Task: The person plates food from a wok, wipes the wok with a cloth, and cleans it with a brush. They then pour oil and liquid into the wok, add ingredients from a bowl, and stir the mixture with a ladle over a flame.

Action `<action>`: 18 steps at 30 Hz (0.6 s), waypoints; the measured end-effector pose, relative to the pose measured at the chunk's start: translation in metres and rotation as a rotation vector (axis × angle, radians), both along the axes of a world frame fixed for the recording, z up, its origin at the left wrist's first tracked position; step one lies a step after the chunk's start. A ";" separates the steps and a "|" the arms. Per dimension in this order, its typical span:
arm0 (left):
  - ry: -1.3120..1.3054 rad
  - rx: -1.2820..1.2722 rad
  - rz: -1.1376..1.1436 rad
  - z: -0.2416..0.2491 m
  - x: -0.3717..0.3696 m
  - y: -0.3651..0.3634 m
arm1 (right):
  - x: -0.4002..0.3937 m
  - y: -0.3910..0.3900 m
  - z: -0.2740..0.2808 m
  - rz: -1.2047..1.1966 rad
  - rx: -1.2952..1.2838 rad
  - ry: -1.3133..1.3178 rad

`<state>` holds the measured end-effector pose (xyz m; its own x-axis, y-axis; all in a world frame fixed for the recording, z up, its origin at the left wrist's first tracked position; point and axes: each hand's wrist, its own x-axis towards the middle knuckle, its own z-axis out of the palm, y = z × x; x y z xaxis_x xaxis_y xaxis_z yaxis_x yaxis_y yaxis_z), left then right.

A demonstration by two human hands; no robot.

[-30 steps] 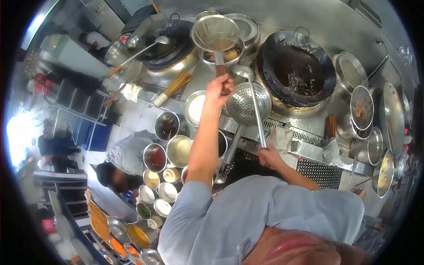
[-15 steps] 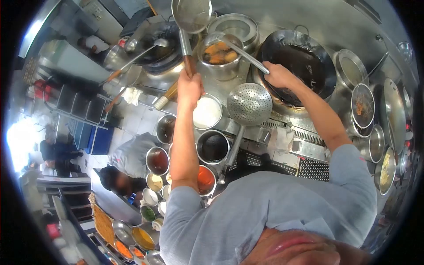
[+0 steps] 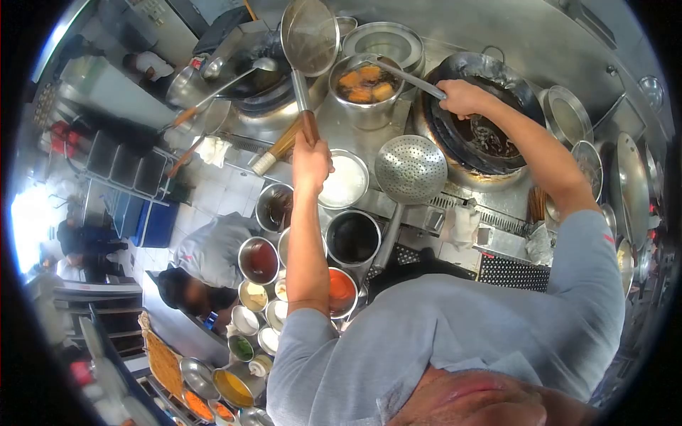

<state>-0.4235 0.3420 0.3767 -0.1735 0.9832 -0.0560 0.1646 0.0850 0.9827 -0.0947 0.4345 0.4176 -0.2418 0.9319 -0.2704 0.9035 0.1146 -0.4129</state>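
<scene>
My left hand point(image 3: 310, 165) is closed round the wooden handle of a round mesh strainer point(image 3: 310, 39), whose mesh is up at the top centre. My right hand point(image 3: 463, 98) grips the metal handle of a ladle point(image 3: 415, 79); its far end reaches the pot point(image 3: 368, 113), and its bowl is hard to make out. In that pot, browned pieces of food point(image 3: 366, 84) sit in dark liquid. A large black wok point(image 3: 437, 124) holding dark liquid stands below and right of my right hand. Between my arms lies a perforated skimmer point(image 3: 410, 169).
Left of the pot is a second wok point(image 3: 249, 74) with a ladle. Pots of white point(image 3: 344, 181), black point(image 3: 353, 238) and red point(image 3: 342, 291) contents stand near my left forearm. A co-worker in grey point(image 3: 217, 252) bends at the lower left. Strainers and pans line the right side.
My right hand and its ladle have moved slightly right and up relative to the pot. The strainer mesh has tilted and shows wider. The whole view has shifted a little, and liquid in the wok looks stirred.
</scene>
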 end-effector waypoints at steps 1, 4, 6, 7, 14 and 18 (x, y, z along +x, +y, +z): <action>-0.006 -0.006 -0.002 0.001 0.000 -0.001 | -0.002 -0.001 0.001 -0.002 0.000 -0.001; -0.011 -0.018 -0.004 -0.002 -0.003 0.001 | -0.006 0.000 0.006 -0.017 -0.040 0.022; -0.008 -0.030 0.000 -0.007 -0.006 0.004 | -0.006 0.002 0.007 -0.076 -0.136 0.076; -0.004 -0.043 0.005 -0.009 -0.007 0.005 | -0.010 0.001 0.010 -0.078 -0.138 0.081; 0.047 -0.040 -0.030 0.002 -0.007 0.004 | -0.045 -0.001 0.041 -0.426 -0.436 0.518; 0.041 -0.035 -0.031 -0.003 -0.008 0.008 | -0.044 0.012 0.028 -0.539 -0.677 0.851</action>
<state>-0.4319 0.3498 0.3733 -0.1456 0.9857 -0.0844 0.2079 0.1139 0.9715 -0.1388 0.4461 0.4456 -0.2036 0.6992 -0.6853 0.1795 -0.6614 -0.7282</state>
